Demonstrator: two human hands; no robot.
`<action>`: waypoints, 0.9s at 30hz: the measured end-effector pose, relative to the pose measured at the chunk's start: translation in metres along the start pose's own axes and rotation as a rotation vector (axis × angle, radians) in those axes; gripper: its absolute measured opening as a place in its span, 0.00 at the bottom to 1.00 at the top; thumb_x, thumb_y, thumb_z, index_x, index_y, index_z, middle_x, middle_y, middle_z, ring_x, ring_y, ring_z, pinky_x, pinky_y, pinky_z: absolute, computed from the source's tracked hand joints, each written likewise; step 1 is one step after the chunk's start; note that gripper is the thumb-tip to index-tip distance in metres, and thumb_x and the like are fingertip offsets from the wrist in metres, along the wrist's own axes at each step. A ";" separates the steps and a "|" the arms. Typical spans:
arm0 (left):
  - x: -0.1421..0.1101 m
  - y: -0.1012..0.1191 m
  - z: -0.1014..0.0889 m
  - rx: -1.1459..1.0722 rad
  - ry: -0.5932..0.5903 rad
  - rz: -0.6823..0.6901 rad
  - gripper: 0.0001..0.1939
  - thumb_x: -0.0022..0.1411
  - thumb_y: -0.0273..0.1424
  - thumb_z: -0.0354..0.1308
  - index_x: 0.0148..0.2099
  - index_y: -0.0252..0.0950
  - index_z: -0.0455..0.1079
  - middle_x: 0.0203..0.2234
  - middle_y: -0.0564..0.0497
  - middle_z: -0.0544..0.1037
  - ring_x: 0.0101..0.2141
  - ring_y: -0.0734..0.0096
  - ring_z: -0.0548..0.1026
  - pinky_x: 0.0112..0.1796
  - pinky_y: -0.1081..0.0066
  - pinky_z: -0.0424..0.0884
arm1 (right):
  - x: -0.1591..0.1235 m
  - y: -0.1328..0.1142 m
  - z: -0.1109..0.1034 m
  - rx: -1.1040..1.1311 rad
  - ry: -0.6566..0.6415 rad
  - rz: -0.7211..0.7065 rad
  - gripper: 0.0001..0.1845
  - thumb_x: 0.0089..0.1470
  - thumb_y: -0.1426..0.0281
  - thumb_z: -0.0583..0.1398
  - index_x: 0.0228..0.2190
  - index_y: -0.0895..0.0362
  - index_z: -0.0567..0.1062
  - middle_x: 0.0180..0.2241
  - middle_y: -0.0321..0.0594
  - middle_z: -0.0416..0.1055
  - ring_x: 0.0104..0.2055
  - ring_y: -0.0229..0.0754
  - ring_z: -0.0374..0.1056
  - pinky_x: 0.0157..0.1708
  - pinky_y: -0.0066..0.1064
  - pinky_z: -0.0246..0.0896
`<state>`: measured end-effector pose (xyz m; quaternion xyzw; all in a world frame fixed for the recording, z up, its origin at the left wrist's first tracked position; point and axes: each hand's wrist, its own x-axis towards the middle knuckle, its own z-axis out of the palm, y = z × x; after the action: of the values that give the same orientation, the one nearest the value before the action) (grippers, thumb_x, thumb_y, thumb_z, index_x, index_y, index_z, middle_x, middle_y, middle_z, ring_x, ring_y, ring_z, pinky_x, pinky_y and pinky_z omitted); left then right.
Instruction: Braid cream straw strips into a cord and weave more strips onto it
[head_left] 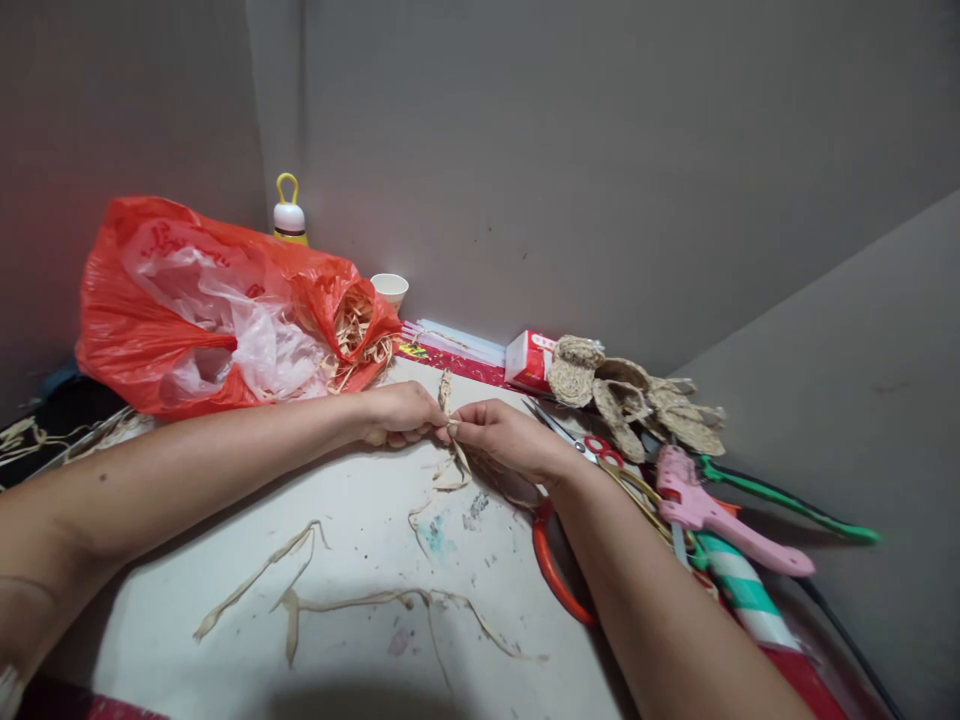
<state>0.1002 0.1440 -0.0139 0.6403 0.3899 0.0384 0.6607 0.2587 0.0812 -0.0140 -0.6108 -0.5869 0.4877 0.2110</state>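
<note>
Left hand (405,415): fingers curled, fingertips pinching a braided straw strand (445,390). Right hand (504,437): thumb and forefinger grasping the same strand from the other side, the two hands nearly meeting. The fingers cover the join, so we cannot tell quite how the fibres cross there. We find the strand upright in view, its braided end beyond the fingers, loose tails hanging on the near side, over the white tabletop (360,520).

Nearer us: dry straw strips (352,603), scattered across the stained surface. Under the right forearm: one red-orange handle loop (546,572).

Far left: a red plastic bag (120,320), with straw (352,325) at its mouth; behind it, a yellow-and-white bottle (289,215) and a white cup (389,288).

Far side, towards the right: pale sticks (472,343), a red-and-white box (531,362), woven straw pieces (574,375).

Right: red-handled scissors (604,450), a pink glue gun (705,512), a green-handled tool (795,503).
</note>
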 end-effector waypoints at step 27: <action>-0.001 0.000 -0.001 -0.288 -0.018 -0.024 0.15 0.52 0.25 0.50 0.17 0.37 0.50 0.09 0.60 0.50 0.10 0.84 0.45 0.15 0.75 0.37 | -0.013 -0.027 0.031 -0.754 0.249 -0.092 0.12 0.49 0.73 0.51 0.23 0.58 0.72 0.22 0.41 0.71 0.23 0.38 0.60 0.23 0.27 0.47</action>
<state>0.0989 0.1440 -0.0130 0.5344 0.3822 0.0804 0.7496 0.2212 0.0654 -0.0004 -0.6731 -0.7214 0.1505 0.0630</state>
